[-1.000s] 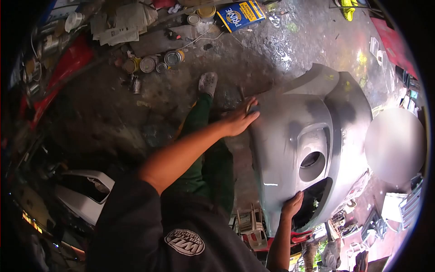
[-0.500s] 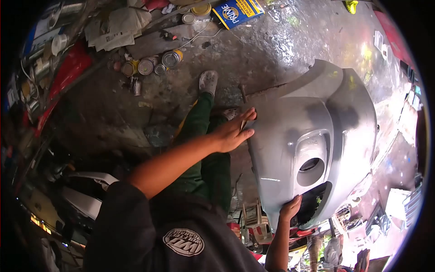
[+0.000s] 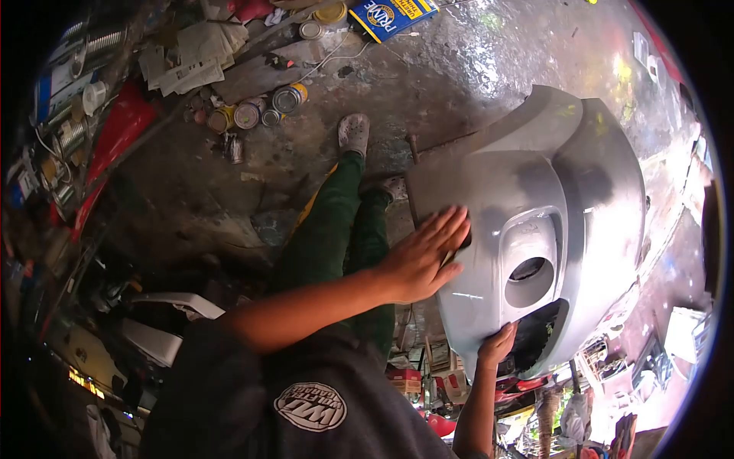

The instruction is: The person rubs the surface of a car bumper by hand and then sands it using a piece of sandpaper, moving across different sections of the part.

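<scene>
A grey car bumper (image 3: 489, 180) with darker patches stands in front of me, with a round fog-lamp recess and a dark opening below it. My left hand (image 3: 428, 256) lies on its near side, fingers together and pressed over a dark flat pad (image 3: 466, 242). The palm and fingers hide most of that pad. At the lower edge, my right hand (image 3: 497, 344) is closed around the bumper's rim beside the dark opening, and some of its fingers are out of sight.
Paint cans (image 3: 248, 113) and a blue-and-yellow thinner can (image 3: 391, 17) are on the stained floor. Newspapers (image 3: 195, 57) and a red panel (image 3: 118, 149) lie to the left. White parts (image 3: 157, 336) are at lower left, with clutter beyond the bumper's lower end.
My left hand has slid right and down from the bumper's near edge onto its surface, with the pad under it. My right hand keeps its hold on the rim.
</scene>
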Available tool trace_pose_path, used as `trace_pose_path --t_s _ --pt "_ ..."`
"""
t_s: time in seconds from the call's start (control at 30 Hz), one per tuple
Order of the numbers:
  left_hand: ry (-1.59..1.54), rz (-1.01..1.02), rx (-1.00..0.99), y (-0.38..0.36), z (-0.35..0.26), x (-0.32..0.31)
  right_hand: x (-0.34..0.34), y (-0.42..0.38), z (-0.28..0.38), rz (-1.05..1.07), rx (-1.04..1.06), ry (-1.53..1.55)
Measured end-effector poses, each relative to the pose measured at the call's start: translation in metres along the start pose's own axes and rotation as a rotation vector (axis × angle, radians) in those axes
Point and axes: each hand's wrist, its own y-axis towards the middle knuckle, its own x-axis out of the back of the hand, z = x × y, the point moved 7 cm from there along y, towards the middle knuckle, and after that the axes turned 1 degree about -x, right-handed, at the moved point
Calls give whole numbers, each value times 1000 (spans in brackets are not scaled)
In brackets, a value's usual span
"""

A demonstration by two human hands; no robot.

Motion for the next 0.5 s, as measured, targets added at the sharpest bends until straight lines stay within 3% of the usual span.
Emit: trace_pose_path --t_s 0.07,0.17,0.27,0.37,0.5 --pt "-97 -89 128 42 22 -3 0 0 1 -25 32 4" --pt "26 15 85 105 60 -7 2 1 13 -57 61 -8" --pt "26 -123 45 62 29 -1 0 0 8 -61 63 -40" --pt "194 3 -53 -14 -6 -1 -2 -2 -5 -81 47 -75" --pt "180 -75 -47 17 -11 -3 -4 -2 -4 -128 59 -89"
